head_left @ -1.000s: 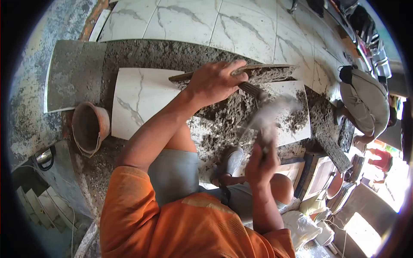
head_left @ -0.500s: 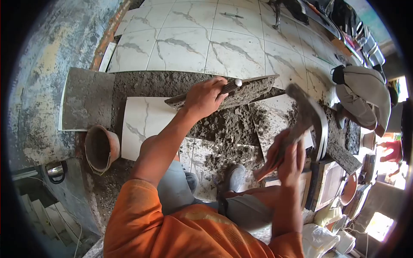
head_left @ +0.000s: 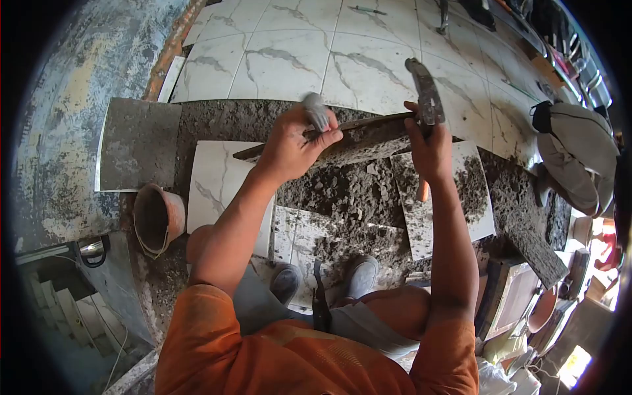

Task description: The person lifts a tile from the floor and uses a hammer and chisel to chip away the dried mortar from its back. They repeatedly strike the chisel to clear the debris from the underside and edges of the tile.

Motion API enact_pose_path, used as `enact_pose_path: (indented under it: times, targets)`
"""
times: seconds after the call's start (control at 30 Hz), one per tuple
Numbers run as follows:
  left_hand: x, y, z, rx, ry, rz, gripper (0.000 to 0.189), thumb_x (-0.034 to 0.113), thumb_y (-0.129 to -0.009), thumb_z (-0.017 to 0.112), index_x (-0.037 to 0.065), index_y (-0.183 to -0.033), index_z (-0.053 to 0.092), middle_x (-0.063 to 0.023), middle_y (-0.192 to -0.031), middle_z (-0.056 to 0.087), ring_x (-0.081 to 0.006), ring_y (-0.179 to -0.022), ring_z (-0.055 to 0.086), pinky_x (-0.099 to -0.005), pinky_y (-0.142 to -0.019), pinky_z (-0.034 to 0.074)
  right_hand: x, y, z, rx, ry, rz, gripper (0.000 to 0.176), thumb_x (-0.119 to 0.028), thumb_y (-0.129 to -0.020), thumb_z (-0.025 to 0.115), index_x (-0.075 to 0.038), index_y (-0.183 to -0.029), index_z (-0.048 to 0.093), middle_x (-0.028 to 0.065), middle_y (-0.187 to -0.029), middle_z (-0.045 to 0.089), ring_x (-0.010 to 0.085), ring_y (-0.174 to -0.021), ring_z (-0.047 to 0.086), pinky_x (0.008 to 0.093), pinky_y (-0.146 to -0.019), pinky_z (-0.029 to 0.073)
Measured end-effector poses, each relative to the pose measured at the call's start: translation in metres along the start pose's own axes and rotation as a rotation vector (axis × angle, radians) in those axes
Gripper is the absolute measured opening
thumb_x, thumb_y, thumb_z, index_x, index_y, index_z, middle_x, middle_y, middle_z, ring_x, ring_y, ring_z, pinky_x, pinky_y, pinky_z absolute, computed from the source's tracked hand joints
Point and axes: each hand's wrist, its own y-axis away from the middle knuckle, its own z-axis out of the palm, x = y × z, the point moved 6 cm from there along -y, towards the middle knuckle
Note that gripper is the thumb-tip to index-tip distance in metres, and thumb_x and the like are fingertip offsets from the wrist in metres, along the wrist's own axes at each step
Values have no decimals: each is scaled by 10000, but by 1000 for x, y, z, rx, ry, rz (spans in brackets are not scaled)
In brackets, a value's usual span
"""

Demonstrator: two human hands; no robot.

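Observation:
A mortar-caked tile [head_left: 375,141] is tilted up nearly edge-on between my two hands. My left hand [head_left: 289,141] is closed at the tile's upper edge, and from its fist sticks a short tool with a rounded grey end [head_left: 316,110], its lower part hidden. My right hand [head_left: 431,148] wraps round a hammer [head_left: 428,95], head upward, the end of its handle showing below; the fingers are also at the tile's right end. Beneath lies crumbled mortar [head_left: 349,194], with a white veined tile [head_left: 220,191] to the left and a mortar-spotted tile [head_left: 447,217] to the right.
A mortar-stained bucket [head_left: 158,217] stands at the left by the painted wall [head_left: 66,131]. White floor tiles [head_left: 283,59] stretch ahead. Another person [head_left: 576,151] bends down at the right. A mortar-covered straight bar [head_left: 536,257] and stacked frames [head_left: 507,296] lie at the lower right.
My right hand has swung up and left with the hammer, reaching the tile's right end. The tool in my left hand has moved left and now points upward.

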Motion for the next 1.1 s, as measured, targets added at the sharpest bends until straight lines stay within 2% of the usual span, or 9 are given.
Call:
enact_pose_path:
  times: [0.1, 0.4, 0.5, 0.7, 0.73, 0.83, 0.9, 1.0, 1.1]
  targets:
    - [8, -18, 14, 18, 1, 27, 142, 78, -900, 787, 54, -884, 648, -42, -891, 694, -160, -859, 648, -312, -752, 510, 7, -1, 1, 54, -97, -39, 315, -157, -968, 684, -41, -1260, 675, 111, -938, 743, 184, -772, 651, 337, -747, 519]
    - [3, -25, 67, -29, -82, 21, 173, 142, -910, 789, 55, -910, 639, -57, -895, 689, -203, -794, 701, -342, -704, 554, 5, 9, -10, -47, -207, 162, 365, -184, -1026, 641, 4, -1334, 581, 110, -1172, 756, 129, -876, 653, 306, -803, 526]
    - [10, -21, 70, -76, -133, 15, 141, 116, -908, 768, 95, -955, 637, -41, -933, 684, -223, -821, 718, -352, -704, 572, -51, 30, -47, -25, -401, 204, 272, -207, -1053, 599, 9, -1218, 595, 39, -822, 638, 50, -562, 538, 213, -508, 458]
    - [-3, -20, 76, -106, -150, -27, 152, 163, -923, 734, 149, -1030, 628, -38, -1020, 658, -284, -834, 721, -393, -659, 608, -174, 83, -115, -46, -230, 78, 734, -614, -949, 649, 85, -1163, 577, 17, -764, 576, 76, -532, 536, 200, -468, 417]
    - [-1, -21, 74, -115, -174, -24, 162, 186, -926, 735, 145, -1038, 625, -36, -1017, 658, -288, -834, 721, -397, -662, 610, -181, 85, -114, -106, -198, 143, 638, -513, -980, 670, 83, -1191, 583, 42, -766, 588, 123, -567, 570, 247, -529, 451]
    - [4, -19, 74, -101, -221, 33, 182, 221, -945, 726, 140, -1066, 617, -34, -1005, 672, -291, -822, 723, -405, -653, 607, -189, 72, -91, -399, 667, -183, 402, -220, -975, 694, 91, -1205, 585, 121, -790, 653, 224, -660, 620, 381, -688, 494]
    - [2, -19, 74, -90, -219, 11, 185, 224, -958, 712, 152, -1109, 634, -32, -1035, 699, -288, -829, 730, -407, -642, 608, -194, 75, -92, -422, 707, -164, 385, -187, -978, 670, 95, -1221, 573, 184, -829, 685, 282, -646, 633, 379, -662, 499]
    - [1, -14, 78, -156, -250, -14, 211, 213, -958, 697, 165, -1151, 628, -27, -1091, 728, -280, -819, 743, -388, -621, 613, -194, 85, -121, -61, 176, 102, 334, -137, -974, 654, 90, -1202, 567, 259, -857, 688, 392, -698, 686, 443, -616, 538]
    - [5, -5, 82, -136, -272, 44, 220, 182, -953, 689, 172, -1156, 603, -25, -1087, 741, -273, -798, 747, -374, -601, 609, -187, 81, -84, -365, 633, -162, 292, -77, -967, 610, 104, -1190, 554, 229, -891, 705, 335, -724, 712, 427, -656, 556]
